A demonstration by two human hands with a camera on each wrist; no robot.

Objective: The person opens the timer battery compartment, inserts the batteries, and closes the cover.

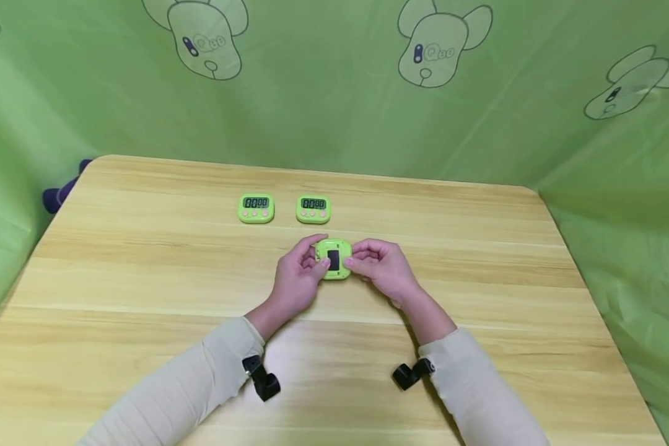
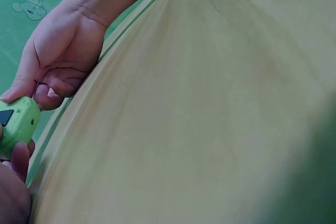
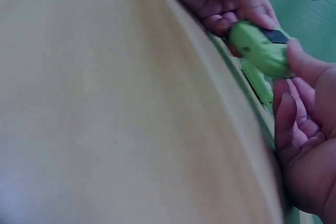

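Both hands hold a light green digital timer (image 1: pixel 335 253) between them over the wooden table, its back turned up with a dark rectangular patch on it. My left hand (image 1: pixel 297 274) grips the timer's left side, the thumb lying at the dark patch. From the right, my right hand (image 1: pixel 386 267) pinches the opposite edge between thumb and curled fingers. The right wrist view has the timer (image 3: pixel 254 48) tilted, with both thumbs on its back face. Only part of the timer (image 2: pixel 23 121) shows at the left wrist view's edge.
Two matching green timers, a left one (image 1: pixel 256 209) and a right one (image 1: pixel 313 210), lie face up beyond the hands, displays showing zeros. Green curtains (image 1: pixel 334 111) with printed bear heads hang behind and beside the table (image 1: pixel 145 279). A purple object (image 1: pixel 61 195) sticks out past the left edge.
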